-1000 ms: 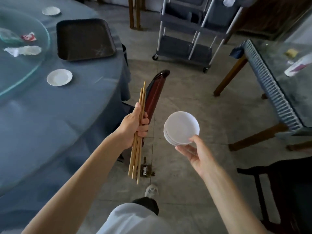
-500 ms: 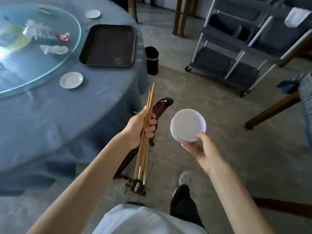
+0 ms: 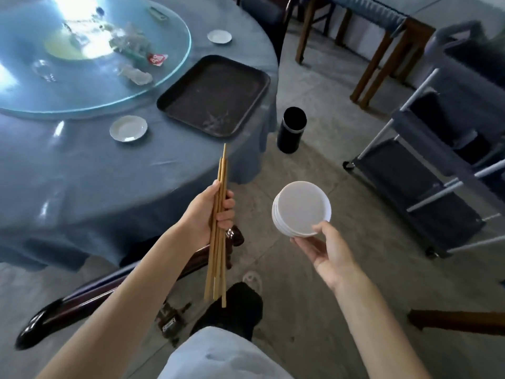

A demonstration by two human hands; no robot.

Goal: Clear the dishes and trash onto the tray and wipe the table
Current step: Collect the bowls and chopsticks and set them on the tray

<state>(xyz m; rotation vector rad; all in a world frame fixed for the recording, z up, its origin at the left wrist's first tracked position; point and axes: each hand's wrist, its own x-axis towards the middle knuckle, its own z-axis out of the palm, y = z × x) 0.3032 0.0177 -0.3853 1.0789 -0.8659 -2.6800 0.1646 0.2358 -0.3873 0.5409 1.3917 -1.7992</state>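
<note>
Head view looks down on two bare arms held out over the floor beside a round worktop (image 3: 82,187) draped in a blue cloth. Left hand (image 3: 209,212) has its grip curled round a bundle of wooden chopsticks (image 3: 218,228), which stand nearly upright — their upper ends reach over the cloth's edge, their lower ends hang in front of a dark trouser leg (image 3: 232,307). Right hand (image 3: 326,251) grips a small stack of white plates (image 3: 300,207), thumb on the top plate's near rim and fingers beneath; the stack is held over the floor, well apart from the worktop.

On the worktop a dark tray (image 3: 216,95) sits near the edge with nothing in it. A white saucer (image 3: 128,128) lies just beside the tray's near left corner, and another saucer (image 3: 219,36) lies beyond the tray. A glass turntable (image 3: 169,64) carries crumpled wrappers (image 3: 136,73) and a red packet (image 3: 157,58).

On the floor a black cylindrical bin (image 3: 291,129) stands near the hanging cloth. A grey trolley (image 3: 437,173) stands at the right — a dark wooden chair (image 3: 109,285) lies below the left arm.
</note>
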